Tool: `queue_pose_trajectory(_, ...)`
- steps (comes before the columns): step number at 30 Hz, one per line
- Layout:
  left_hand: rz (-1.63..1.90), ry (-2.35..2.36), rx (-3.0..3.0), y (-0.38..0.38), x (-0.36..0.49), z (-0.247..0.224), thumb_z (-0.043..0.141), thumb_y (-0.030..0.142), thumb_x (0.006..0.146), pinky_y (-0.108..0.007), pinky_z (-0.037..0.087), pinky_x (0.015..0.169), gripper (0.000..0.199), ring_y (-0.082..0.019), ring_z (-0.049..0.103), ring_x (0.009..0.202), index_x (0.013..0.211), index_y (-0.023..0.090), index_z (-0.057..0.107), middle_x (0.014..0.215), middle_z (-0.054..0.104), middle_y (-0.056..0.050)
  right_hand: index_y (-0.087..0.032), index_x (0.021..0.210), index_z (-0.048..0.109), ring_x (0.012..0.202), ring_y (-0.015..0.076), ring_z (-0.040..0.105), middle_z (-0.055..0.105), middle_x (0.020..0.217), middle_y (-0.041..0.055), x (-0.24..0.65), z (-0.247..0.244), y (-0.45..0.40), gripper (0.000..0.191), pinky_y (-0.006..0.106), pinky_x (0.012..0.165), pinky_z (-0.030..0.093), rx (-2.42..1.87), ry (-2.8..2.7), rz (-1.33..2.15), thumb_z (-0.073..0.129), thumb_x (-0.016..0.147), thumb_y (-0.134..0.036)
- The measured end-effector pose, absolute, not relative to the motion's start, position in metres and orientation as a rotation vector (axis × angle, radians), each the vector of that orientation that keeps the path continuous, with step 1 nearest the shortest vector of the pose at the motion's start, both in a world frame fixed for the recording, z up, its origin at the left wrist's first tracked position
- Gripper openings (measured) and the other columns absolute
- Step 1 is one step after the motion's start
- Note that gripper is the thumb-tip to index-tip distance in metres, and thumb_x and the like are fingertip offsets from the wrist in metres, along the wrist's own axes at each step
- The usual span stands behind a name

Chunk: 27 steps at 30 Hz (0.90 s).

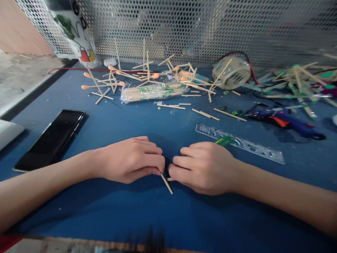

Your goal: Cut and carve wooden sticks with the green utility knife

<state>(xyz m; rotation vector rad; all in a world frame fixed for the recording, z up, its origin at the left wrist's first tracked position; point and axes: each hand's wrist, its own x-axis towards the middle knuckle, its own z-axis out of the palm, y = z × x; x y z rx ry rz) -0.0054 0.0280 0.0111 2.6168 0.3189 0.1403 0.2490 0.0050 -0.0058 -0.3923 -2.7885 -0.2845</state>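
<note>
My left hand rests low over the blue table, its fingers pinched on a thin wooden stick that points down and to the right. Just to the right, my right hand has its fingers curled in. A small pale tip shows under its index finger; most of what it grips is hidden. A green-handled tool sticks out behind my right hand, over a clear plastic ruler. The two hands nearly touch at the fingertips.
A black phone lies at the left. Behind are a bag of sticks, joined sticks with orange tips, a clear round cup and a printed bottle. A blue glue gun lies at the right, before a perforated metal panel.
</note>
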Motion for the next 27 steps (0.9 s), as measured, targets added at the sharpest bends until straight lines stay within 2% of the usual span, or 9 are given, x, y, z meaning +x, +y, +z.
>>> queue_pose_trajectory(10, 0.166, 0.384, 2.596, 0.028, -0.002, 0.007, 0.044, 0.023, 0.107, -0.032, 0.037, 0.081, 0.016, -0.017, 0.059, 0.083, 0.1, 0.02, 0.058, 0.091, 0.067, -0.001, -0.026, 0.09, 0.059, 0.058, 0.0167, 0.042, 0.059, 0.067, -0.0052, 0.251, -0.001, 0.01, 0.022, 0.033, 0.056, 0.016, -0.398, -2.888, -0.184, 0.042, 0.102, -0.02)
queue_pose_trajectory(20, 0.195, 0.334, 2.623, 0.03, -0.003, 0.007, 0.041, 0.021, 0.106, -0.033, 0.036, 0.079, 0.019, -0.017, 0.06, 0.083, 0.097, 0.02, 0.058, 0.091, 0.067, -0.003, -0.025, 0.085, 0.06, 0.058, 0.018, 0.04, 0.054, 0.066, -0.0039, 0.245, -0.005, -0.004, 0.023, 0.034, 0.055, 0.023, -0.491, -2.758, -0.291, 0.044, 0.1, -0.018)
queue_pose_trajectory(27, 0.15, 0.311, 2.627, 0.032, -0.005, 0.01, 0.039, 0.023, 0.108, -0.034, 0.035, 0.076, 0.024, -0.017, 0.057, 0.079, 0.098, 0.021, 0.061, 0.084, 0.062, -0.003, -0.024, 0.078, 0.06, 0.055, 0.0162, 0.041, 0.051, 0.062, -0.0037, 0.246, -0.006, 0.003, 0.031, 0.033, 0.054, 0.024, -0.414, -2.71, -0.335, 0.043, 0.104, -0.03)
